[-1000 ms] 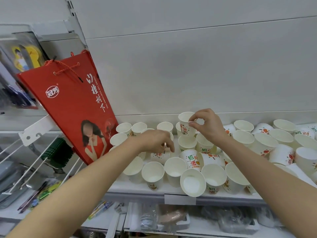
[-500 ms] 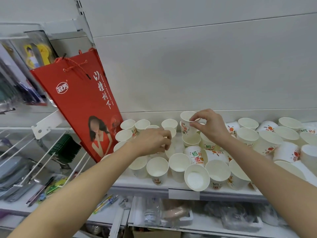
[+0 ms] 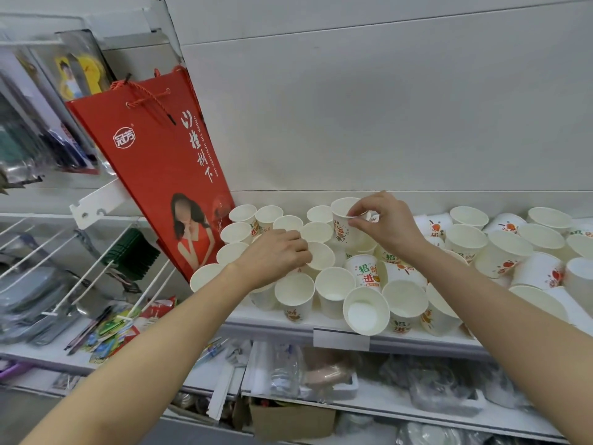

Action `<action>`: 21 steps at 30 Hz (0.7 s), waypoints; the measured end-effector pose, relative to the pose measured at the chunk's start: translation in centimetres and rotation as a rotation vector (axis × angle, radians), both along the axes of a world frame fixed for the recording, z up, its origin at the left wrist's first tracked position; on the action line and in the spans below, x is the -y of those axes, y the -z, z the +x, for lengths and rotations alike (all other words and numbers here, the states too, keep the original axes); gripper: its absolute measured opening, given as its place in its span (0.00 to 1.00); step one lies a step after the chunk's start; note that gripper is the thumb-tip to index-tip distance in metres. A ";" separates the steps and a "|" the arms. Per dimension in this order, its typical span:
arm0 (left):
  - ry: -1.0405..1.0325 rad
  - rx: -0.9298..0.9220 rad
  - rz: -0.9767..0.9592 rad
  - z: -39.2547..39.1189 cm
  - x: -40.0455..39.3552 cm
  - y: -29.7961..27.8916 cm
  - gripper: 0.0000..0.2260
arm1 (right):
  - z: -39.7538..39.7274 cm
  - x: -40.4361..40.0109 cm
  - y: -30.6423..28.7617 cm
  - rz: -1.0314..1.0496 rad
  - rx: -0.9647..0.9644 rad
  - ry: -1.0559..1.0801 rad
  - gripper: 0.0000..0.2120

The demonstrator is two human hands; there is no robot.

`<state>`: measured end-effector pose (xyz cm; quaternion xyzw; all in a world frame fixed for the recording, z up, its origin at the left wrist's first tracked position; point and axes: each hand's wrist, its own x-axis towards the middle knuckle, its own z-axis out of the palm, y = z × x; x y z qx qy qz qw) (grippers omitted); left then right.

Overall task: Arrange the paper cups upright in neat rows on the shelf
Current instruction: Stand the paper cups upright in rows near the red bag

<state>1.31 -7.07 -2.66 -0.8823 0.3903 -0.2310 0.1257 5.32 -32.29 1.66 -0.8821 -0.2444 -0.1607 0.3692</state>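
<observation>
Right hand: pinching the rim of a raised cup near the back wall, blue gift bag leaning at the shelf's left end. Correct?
Not quite. The head view shows the gift bag is red, not blue. The rest holds: the right hand pinches the rim of the raised cup near the back wall.

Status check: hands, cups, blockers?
Right hand pinches rim of a raised white printed paper cup. Left hand grips a plain white paper cup mid-shelf. Tilted cup at white shelf edge.

White paper cups [image 3: 335,292] with red-green print crowd the shelf [image 3: 276,324]: upright rows beside the red bag [image 3: 160,175], jumbled and tilted farther from it (one lifted cup [image 3: 345,224], pinched).
</observation>
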 end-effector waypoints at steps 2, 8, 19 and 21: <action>-0.035 -0.064 -0.112 -0.2 0.3 0.1 0.09 | 0.0 0.2 0.2 -0.009 -0.009 0.005 0.05; -0.073 -0.036 -0.513 -3.9 3.9 -1.1 0.09 | -0.3 2.1 0.1 0.026 -0.013 0.005 0.05; 0.069 -0.100 -0.236 -9.8 9.8 2.9 0.05 | 1.1 2.7 -0.4 0.031 -0.009 -0.037 0.04; 0.074 -0.045 -0.280 -10.2 9.8 3.1 0.05 | 1.5 1.9 -0.3 0.036 -0.002 -0.055 0.04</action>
